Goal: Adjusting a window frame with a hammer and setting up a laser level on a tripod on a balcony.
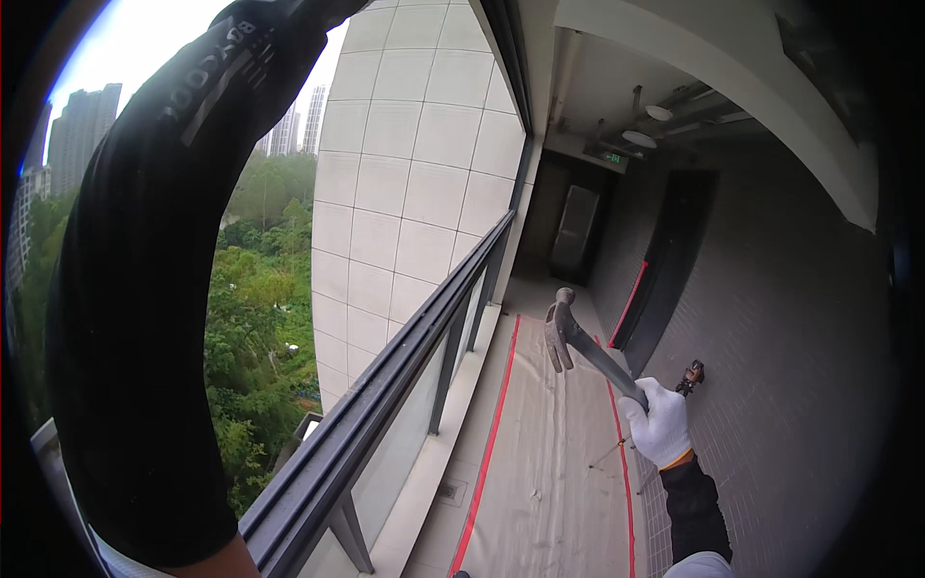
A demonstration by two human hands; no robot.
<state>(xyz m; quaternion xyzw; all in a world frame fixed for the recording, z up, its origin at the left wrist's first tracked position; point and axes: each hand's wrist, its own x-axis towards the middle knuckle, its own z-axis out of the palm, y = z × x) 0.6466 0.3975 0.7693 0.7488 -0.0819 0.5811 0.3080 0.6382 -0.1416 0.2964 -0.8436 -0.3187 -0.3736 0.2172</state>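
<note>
My right hand (660, 424), in a white knit glove with a yellow cuff edge, is closed round the lower handle of a claw hammer (599, 358). The hammer slants up and to the left, its grey metal head and forked claw (559, 332) in the air over the covered walkway floor. On the left, my left arm (145, 289) in a black sleeve rises close to the camera and runs out past the top edge. The left hand itself lies outside the picture.
A dark metal railing (385, 352) with glass panels runs along the left, trees and a tiled wall (414, 144) beyond it. Red tape (491, 433) edges the floor sheeting (540, 462). A tripod device (691, 376) stands by the grey brick wall (790, 366). Doors stand at the far end.
</note>
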